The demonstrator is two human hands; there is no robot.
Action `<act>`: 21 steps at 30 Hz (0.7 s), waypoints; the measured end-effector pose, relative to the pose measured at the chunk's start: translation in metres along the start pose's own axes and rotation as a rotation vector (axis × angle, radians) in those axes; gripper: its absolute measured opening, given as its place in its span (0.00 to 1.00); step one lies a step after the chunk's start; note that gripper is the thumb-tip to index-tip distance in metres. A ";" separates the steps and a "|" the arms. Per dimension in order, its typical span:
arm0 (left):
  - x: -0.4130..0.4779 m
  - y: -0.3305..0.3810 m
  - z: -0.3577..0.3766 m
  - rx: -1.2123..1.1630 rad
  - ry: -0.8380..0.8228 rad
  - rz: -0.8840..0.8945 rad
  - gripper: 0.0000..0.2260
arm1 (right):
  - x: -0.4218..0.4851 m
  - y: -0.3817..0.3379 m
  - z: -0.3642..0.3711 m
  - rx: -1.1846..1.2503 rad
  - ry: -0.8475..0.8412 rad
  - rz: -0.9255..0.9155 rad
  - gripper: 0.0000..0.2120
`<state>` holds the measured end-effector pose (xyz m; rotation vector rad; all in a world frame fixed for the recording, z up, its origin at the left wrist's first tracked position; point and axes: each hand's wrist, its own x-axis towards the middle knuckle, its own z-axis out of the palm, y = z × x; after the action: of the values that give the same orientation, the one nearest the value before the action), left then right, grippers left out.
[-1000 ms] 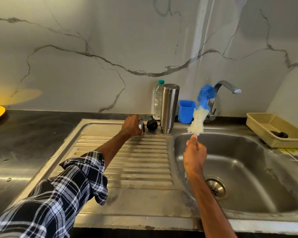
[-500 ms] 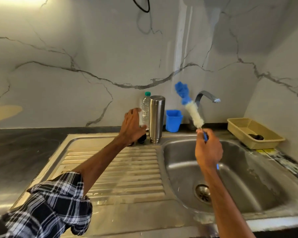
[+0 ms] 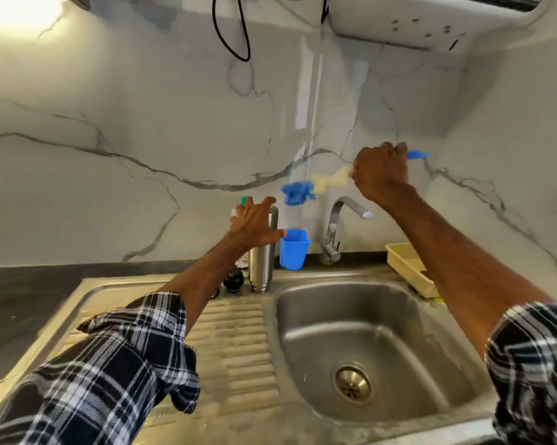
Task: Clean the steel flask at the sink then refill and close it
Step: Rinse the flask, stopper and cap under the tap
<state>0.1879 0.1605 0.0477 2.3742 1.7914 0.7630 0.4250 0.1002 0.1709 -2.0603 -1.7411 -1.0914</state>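
Reaching at the flask, head view, the only view given. Left hand (image 3: 254, 224) is up at the top of the steel flask (image 3: 261, 268), fingers spread and straight, thumb across the front of the body. It grips nothing, and I cannot tell if skin touches steel or is just in front of it. Flask stands upright at the back of the sink, on the rim where the drainboard (image 3: 238, 332) meets the sink basin (image 3: 383, 316); its mouth is hidden by the hand. Black stopper (image 3: 233, 279) sits just left of the flask base, so the flask looks uncapped.

Right hand (image 3: 379, 175) is raised high over the basin, fist closed tight round the handle of the bottle brush (image 3: 322, 184). Brush lies roughly level, blue tuft pointing left toward the flask, blue handle end poking out the far side of the fist. Brush is blurred.

Tap (image 3: 338, 226) is behind the basin, no water visible from it, and no standing water in the basin. Blue cup (image 3: 293, 250) is just right of the flask, plastic bottle (image 3: 245, 200) with green cap behind the left hand, yellow basket (image 3: 405, 264) at right, partly behind the forearm.

Progress, judged: early. Cap off and brush in hand look done; brush is not yet in the flask. Left to do: take hold of flask, scrub inside, rinse, refill, put stopper back.
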 end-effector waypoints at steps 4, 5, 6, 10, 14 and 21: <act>0.000 0.004 0.002 -0.028 0.001 0.052 0.29 | 0.015 -0.012 -0.001 -0.154 -0.045 -0.097 0.08; 0.000 0.005 0.001 -0.038 0.018 0.069 0.27 | 0.019 -0.016 -0.001 -0.168 -0.049 -0.117 0.07; 0.002 0.005 0.000 -0.042 0.032 0.078 0.26 | 0.022 -0.020 0.000 -0.177 -0.054 -0.133 0.07; 0.006 0.000 -0.001 -0.065 0.073 0.095 0.25 | 0.029 -0.035 0.005 -0.224 -0.079 -0.182 0.07; 0.004 -0.006 0.002 -0.062 0.106 0.128 0.24 | 0.030 -0.050 0.021 -0.236 -0.124 -0.219 0.11; 0.010 -0.008 0.004 -0.089 0.119 0.156 0.26 | 0.027 -0.085 0.065 -0.227 -0.183 -0.250 0.10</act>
<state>0.1844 0.1734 0.0451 2.4796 1.5883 1.0002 0.3726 0.1824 0.1194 -2.1766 -2.0973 -1.2576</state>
